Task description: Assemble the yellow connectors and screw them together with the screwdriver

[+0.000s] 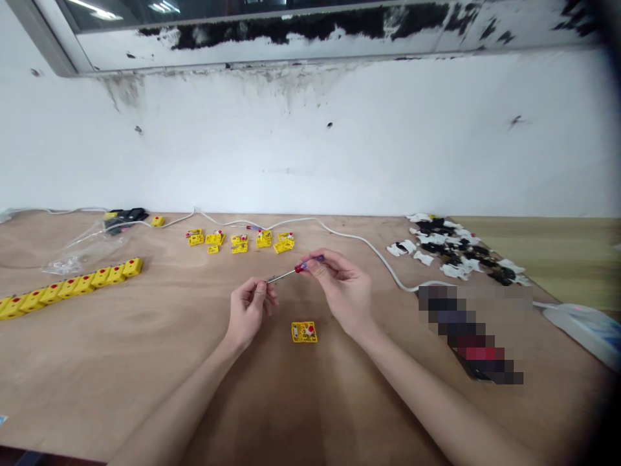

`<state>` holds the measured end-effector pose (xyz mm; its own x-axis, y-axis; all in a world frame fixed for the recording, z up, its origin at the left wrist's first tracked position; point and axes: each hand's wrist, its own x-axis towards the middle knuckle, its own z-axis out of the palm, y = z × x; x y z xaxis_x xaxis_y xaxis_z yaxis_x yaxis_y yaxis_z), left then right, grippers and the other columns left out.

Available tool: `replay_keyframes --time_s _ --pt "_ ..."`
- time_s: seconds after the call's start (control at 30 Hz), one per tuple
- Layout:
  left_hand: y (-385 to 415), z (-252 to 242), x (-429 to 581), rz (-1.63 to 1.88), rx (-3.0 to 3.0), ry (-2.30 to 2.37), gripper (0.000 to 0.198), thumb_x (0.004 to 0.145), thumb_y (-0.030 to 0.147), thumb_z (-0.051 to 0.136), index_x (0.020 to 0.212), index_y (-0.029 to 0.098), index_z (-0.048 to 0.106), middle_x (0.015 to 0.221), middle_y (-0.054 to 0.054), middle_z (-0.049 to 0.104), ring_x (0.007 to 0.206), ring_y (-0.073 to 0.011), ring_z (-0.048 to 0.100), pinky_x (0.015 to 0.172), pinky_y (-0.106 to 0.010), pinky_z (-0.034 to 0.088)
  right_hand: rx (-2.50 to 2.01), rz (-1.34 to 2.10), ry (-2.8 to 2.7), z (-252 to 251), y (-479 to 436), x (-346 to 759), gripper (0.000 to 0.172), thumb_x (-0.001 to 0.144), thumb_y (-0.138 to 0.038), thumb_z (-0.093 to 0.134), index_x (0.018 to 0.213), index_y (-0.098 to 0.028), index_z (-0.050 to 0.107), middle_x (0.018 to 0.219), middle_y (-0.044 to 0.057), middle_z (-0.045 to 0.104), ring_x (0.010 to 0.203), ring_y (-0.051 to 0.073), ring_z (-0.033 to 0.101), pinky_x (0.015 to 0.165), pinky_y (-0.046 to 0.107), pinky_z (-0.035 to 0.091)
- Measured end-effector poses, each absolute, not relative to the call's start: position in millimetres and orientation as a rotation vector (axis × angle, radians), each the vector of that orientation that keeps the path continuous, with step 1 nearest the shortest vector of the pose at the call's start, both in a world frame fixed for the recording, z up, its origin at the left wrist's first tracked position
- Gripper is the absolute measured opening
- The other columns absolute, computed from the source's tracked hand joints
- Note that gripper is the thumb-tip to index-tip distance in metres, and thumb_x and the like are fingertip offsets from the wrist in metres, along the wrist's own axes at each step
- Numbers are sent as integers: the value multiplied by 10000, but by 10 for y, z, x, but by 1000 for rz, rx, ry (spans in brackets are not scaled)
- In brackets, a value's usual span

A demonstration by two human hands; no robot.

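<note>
View from the head camera, clock directions taken from the hands. I see a small screwdriver [295, 270] held level above the tabletop [145, 362], gripped at both ends. The right hand [342, 291] has its fingertips closed round the red handle. The left hand [248, 310] pinches the bare end of the metal shaft between thumb and forefinger, its other fingers curled in. A single yellow block [304, 332] with a red button lies flat at 6 o'clock, just below the hands and touched by neither.

I judge the step in hand to be readying the tool over that block. Bringing the tip down to it would call for the left hand to free the shaft.

- **12 o'clock:** loose yellow parts [240, 241] and a white cable [378, 255].
- **9 o'clock:** a row of yellow blocks [72, 285].
- **2 o'clock:** a heap of black and white pieces [456, 252].
</note>
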<state>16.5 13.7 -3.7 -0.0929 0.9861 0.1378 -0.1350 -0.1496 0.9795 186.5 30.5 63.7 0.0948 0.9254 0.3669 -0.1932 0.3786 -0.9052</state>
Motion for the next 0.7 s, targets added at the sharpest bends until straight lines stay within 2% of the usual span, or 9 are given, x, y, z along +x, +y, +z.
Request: replay_keyframes --time_s 0.17,0.37,0.57,0.7 --pt "115 -57 172 1429 980 1059 412 799 532 716 722 138 626 604 -20 643 451 -114 578 424 -219 456 -804 928 -1244 626 259 1849 131 833 -325 765 899 -215 741 883 43 773 776 206 746 771 358 656" --pt "102 -90 172 1435 878 1064 374 770 475 734 671 140 600 549 2 606 393 -94 521 375 -201 388 -745 955 -1318 589 283 1878 96 887 -312 710 919 -222 724 931 44 776 824 204 749 788 352 646" --pt "131 -70 186 1326 802 992 362 743 453 746 665 141 582 538 5 606 380 -98 509 350 -195 364 -635 1060 -1459 617 309 1950 150 957 -357 627 1014 -231 684 1127 76 748 1042 227 720 947 405 590" --pt "135 -28 230 1276 720 881 336 747 423 756 694 141 582 556 5 610 411 -102 526 375 -196 393 -598 1099 -1497 671 359 2012 202 974 -379 596 1091 -240 684 1219 86 709 1089 240 694 983 438 558"
